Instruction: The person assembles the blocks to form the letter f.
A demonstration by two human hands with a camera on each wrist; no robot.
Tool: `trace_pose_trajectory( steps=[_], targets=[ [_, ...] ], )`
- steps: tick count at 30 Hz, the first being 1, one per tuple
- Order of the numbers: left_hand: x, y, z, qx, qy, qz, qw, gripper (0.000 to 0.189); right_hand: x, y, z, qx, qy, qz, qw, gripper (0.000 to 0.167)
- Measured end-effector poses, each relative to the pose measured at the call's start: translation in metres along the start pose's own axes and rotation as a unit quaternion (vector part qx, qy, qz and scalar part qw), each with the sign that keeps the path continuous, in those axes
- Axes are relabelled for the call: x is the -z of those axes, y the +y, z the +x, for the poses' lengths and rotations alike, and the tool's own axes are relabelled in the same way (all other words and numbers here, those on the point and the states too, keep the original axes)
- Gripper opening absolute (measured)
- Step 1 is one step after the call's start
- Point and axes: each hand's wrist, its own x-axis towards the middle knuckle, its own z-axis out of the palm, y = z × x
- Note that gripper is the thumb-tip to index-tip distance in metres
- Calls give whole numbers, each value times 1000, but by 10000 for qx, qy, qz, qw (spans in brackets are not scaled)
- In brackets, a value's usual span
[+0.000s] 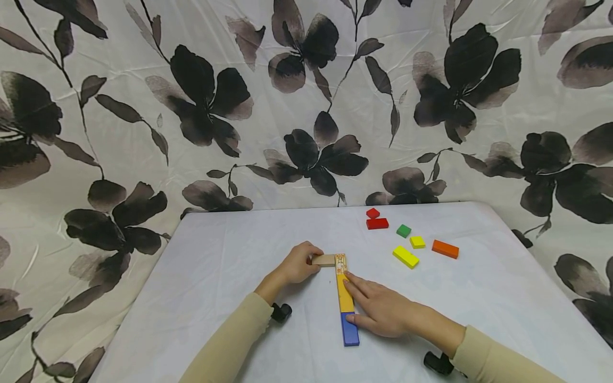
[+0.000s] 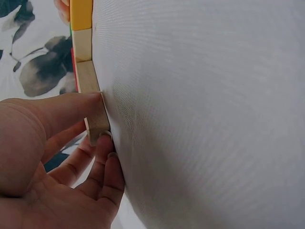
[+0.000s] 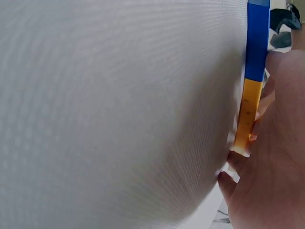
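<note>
A short column of blocks lies on the white table: a small patterned wooden block point(image 1: 340, 263) at the far end, a yellow block point(image 1: 344, 293) in the middle and a blue block point(image 1: 350, 331) nearest me. My left hand point(image 1: 298, 263) pinches the outer end of a plain wooden block point(image 1: 324, 260), whose other end meets the patterned block from the left. In the left wrist view, thumb and fingers show on either side of this plain wooden block point(image 2: 87, 76). My right hand point(image 1: 383, 308) lies along the column's right side, fingertips at the yellow block and thumb on the blue one.
Farther back on the right of the table lie two red blocks point(image 1: 377, 224), a green block point(image 1: 404, 231), two yellow blocks point(image 1: 405, 257) and an orange block point(image 1: 445, 249). Behind the table's far edge hangs a flowered cloth point(image 1: 306, 106).
</note>
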Motion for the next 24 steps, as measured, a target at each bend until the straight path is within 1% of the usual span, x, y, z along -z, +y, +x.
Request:
trace_pose_trajectory(
  steps=[7, 13, 24],
  targets=[
    [-1, 0, 0, 0, 6, -33, 10000, 33, 1, -1, -1, -15, -5, 21, 10000, 87],
    [-1, 0, 0, -64, 32, -28, 10000, 33, 1, 0, -1, -28, 1, 44, 10000, 87],
    [-1, -1, 1, 33, -74, -5, 10000, 36, 0, 1, -1, 32, 17, 88, 10000, 87]
  ],
)
